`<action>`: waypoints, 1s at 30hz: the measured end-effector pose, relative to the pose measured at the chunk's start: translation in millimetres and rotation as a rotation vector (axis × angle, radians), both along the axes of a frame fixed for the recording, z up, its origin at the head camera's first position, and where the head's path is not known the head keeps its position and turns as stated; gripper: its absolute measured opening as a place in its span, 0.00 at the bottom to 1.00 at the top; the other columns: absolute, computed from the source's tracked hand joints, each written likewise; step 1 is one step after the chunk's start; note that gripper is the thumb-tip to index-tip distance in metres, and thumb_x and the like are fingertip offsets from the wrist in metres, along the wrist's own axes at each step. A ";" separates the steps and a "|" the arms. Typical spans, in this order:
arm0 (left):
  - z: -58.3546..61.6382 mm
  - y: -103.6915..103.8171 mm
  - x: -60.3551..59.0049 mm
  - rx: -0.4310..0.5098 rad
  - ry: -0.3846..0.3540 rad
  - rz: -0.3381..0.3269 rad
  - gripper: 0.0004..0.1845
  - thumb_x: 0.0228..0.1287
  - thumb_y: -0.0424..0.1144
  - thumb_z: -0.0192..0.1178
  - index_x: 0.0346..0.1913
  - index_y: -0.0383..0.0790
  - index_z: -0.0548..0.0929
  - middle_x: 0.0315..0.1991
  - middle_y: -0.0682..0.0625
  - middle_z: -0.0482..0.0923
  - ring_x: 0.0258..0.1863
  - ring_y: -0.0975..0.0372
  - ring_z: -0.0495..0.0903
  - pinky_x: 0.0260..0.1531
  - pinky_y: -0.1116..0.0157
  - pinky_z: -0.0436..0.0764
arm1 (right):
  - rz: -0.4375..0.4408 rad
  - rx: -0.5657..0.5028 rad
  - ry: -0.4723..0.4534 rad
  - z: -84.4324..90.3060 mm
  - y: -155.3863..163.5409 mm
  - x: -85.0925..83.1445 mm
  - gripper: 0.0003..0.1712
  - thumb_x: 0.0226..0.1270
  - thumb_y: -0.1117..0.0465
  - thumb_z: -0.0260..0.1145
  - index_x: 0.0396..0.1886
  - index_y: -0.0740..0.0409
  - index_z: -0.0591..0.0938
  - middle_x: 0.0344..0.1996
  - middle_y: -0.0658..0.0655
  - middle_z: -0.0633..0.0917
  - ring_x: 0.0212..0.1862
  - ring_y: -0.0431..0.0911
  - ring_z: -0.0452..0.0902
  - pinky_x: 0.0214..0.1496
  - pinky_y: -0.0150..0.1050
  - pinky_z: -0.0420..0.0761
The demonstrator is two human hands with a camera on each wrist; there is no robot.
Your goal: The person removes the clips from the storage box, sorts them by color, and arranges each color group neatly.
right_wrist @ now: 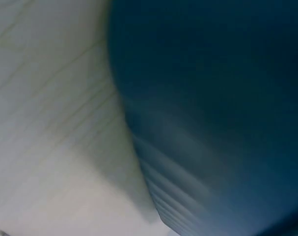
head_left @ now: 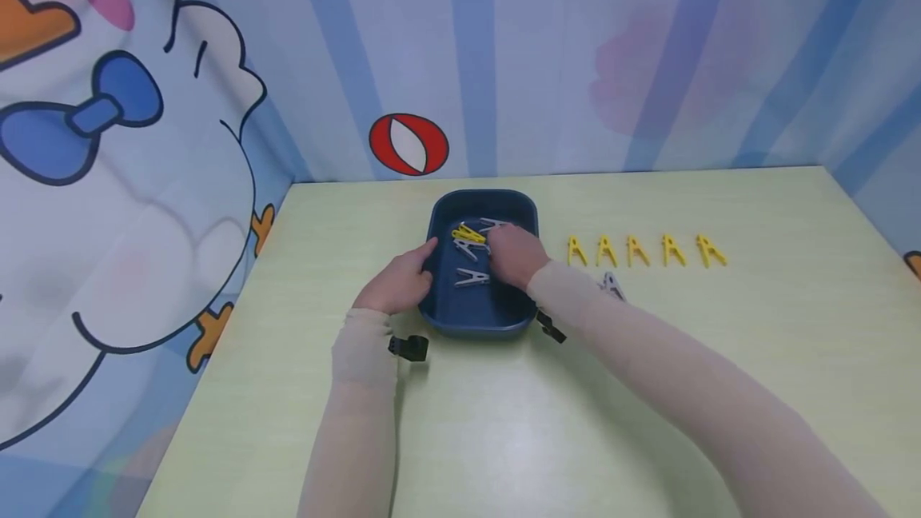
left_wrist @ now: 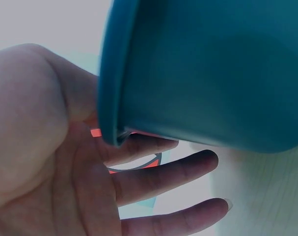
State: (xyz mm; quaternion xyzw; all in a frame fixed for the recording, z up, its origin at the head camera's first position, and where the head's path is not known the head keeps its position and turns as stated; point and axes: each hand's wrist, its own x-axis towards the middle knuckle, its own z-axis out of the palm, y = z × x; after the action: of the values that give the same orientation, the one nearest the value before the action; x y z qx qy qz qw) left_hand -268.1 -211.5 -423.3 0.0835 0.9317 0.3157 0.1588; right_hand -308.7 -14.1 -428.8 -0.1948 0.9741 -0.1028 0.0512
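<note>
A dark blue plastic tub (head_left: 478,331) stands on the table, holding a yellow clothespin (head_left: 468,233) and a few grey clothespins (head_left: 472,277). My left hand (head_left: 397,280) grips the tub's left rim, thumb at the top edge; in the left wrist view the other fingers (left_wrist: 163,177) extend along the outside of the tub wall (left_wrist: 212,73). Inside the tub, at its right side, is my right hand (head_left: 514,256), close to the clothespins. Its fingertips are hidden in the head view. The right wrist view shows only the blurred tub wall (right_wrist: 212,98) and tabletop, so its grasp is unclear.
To the tub's right, several yellow clothespins (head_left: 576,251) stand in a row on the pale table (head_left: 504,438). Below that row lies a grey clothespin (head_left: 612,286), partly covered by the right sleeve. A printed curtain (head_left: 532,62) hangs behind the table.
</note>
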 end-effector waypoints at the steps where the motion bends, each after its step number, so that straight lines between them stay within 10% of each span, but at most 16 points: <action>1: 0.1 0.2 0.1 -0.001 0.000 -0.001 0.32 0.75 0.34 0.41 0.79 0.39 0.50 0.77 0.43 0.54 0.71 0.55 0.61 0.69 0.53 0.62 | -0.004 0.004 -0.005 -1.3 -0.7 -0.6 0.13 0.71 0.65 0.60 0.49 0.68 0.83 0.42 0.62 0.86 0.39 0.51 0.81 0.49 0.47 0.82; 30: -1.4 -0.3 -0.6 0.008 0.008 -0.003 0.32 0.75 0.33 0.42 0.79 0.39 0.50 0.76 0.43 0.54 0.63 0.53 0.67 0.64 0.54 0.69 | -0.071 -0.147 0.043 15.3 0.0 12.0 0.12 0.62 0.65 0.66 0.44 0.67 0.83 0.32 0.60 0.85 0.32 0.49 0.81 0.39 0.45 0.84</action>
State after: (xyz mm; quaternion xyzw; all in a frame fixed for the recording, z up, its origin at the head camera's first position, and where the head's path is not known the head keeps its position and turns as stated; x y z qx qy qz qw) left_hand -268.7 -211.8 -424.7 0.0865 0.9310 0.3187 0.1554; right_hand -296.7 -14.1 -413.5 -0.1656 0.9711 -0.1717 0.0122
